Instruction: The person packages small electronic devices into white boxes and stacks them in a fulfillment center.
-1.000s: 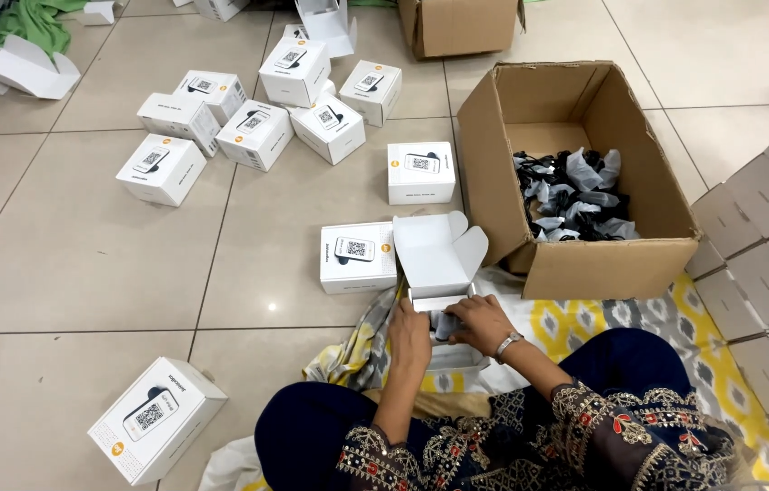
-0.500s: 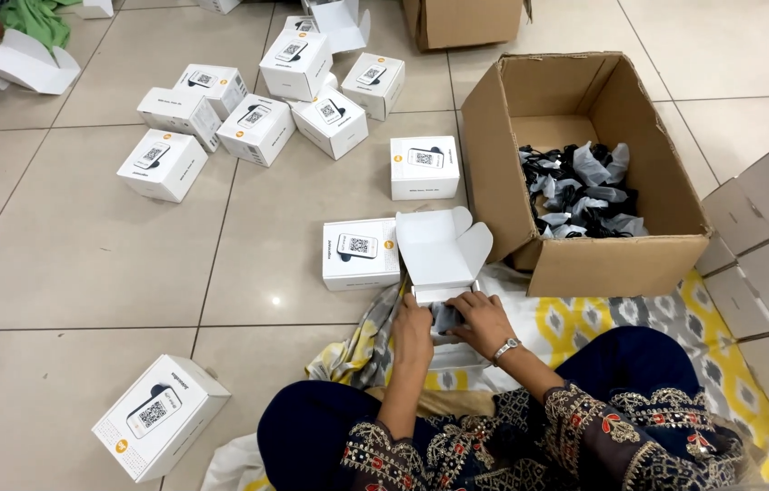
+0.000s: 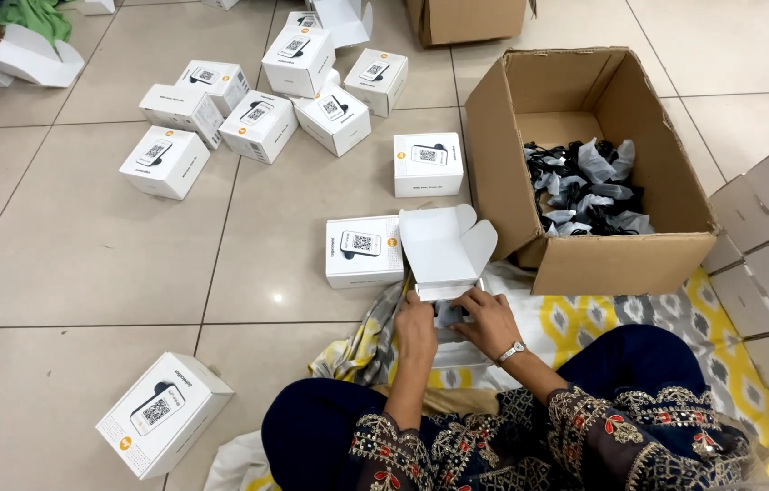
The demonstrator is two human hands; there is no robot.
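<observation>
a: where do we have our hands?

b: left hand [image 3: 416, 320] and right hand [image 3: 486, 320], fingers curled on the small white open-lidded cardboard box [image 3: 446, 259] in our lap, steadying it.

a: beyond it?

b: closed white cartons [image 3: 364, 251] on the floor; brown corrugated box [image 3: 584, 264] of bagged black cables [image 3: 584, 186], near for reach.

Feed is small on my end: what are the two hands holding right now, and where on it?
Both the left hand and right hand grip the small open white box at its lower body, below the raised lid flap. What is inside is hidden.
</observation>
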